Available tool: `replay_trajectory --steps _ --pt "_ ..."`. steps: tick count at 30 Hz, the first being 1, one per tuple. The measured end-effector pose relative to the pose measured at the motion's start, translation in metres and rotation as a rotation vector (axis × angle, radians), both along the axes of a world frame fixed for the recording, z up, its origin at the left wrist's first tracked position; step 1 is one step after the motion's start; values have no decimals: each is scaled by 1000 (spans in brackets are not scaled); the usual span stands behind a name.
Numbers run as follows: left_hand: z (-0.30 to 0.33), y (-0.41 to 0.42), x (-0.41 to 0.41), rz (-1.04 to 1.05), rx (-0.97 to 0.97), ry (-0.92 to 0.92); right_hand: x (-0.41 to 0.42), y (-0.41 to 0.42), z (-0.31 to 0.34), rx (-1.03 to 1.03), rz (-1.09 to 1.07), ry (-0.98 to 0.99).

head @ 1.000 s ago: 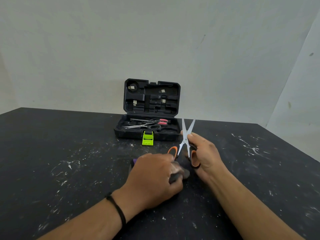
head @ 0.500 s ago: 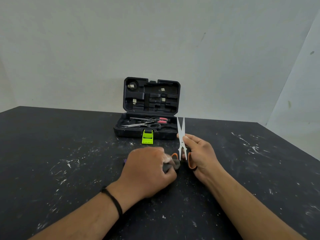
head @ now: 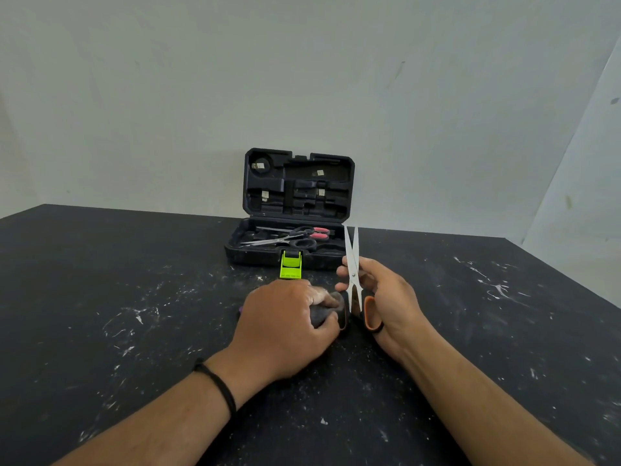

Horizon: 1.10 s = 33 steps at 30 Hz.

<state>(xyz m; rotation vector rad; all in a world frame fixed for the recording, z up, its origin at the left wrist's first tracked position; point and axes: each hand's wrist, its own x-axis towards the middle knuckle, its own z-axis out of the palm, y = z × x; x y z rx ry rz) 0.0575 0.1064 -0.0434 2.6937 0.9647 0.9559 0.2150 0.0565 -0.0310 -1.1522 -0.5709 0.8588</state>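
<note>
- Desk (head: 100, 297): black with white flecks. All positions below are given relative to the tool case (head: 295, 203) standing on it.
- Left hand (head: 285, 317): in front of the tool case, nearest the camera. The grip is closed, with fingers curled round a grey wad (head: 321, 314) that is pressed against the left handle loop of the scissors (head: 352, 264). A purple edge (head: 240, 309) shows under the hand; what it belongs to cannot be told.
- Right hand (head: 391, 297): in front of the case's right end, just beside the left hand. The grip is closed on the orange-lined handle, with fingertips at the pivot. It holds the scissors upright, tips pointing toward the case's right end.
- Change over 1 s: the blades stood in a wide V and now show only a narrow gap at the tips. The left hand has moved in against the handle.
- Meaning: the work appears to be wiping the scissors. With the blades nearly together, the wad can probably pass over both at once.
- Green latch (head: 290, 267): hangs open on the case's front wall.
- Spare scissors (head: 285, 238): lie flat in the case's tray, with black and red handles. The lid stands upright behind them.
</note>
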Motion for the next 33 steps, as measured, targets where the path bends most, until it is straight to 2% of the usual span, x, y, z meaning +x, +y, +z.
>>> replay_trajectory --steps 6,13,17,19,22,24,26,29,33 --pt "4 -1 0 7 -69 -85 -5 -1 1 2 10 53" --pt "3 -5 3 -199 -51 95 -6 2 0 10 -52 132" --pt "3 -16 6 -350 -133 103 -5 2 2 23 -100 218" --pt "1 -18 7 -303 -178 -8 -4 4 1 26 -92 236" --pt "1 -8 9 -70 -273 -324 -3 3 1 9 -68 156" --pt "2 2 9 92 -317 -427 -4 2 0 0 -45 99" --pt "5 5 8 174 -331 -319 -7 1 1 -10 -12 50" --pt "10 -6 7 111 -285 -79 -15 2 4 -7 11 46" --pt "12 -12 7 73 -245 75 -24 -2 11 65 64 182"
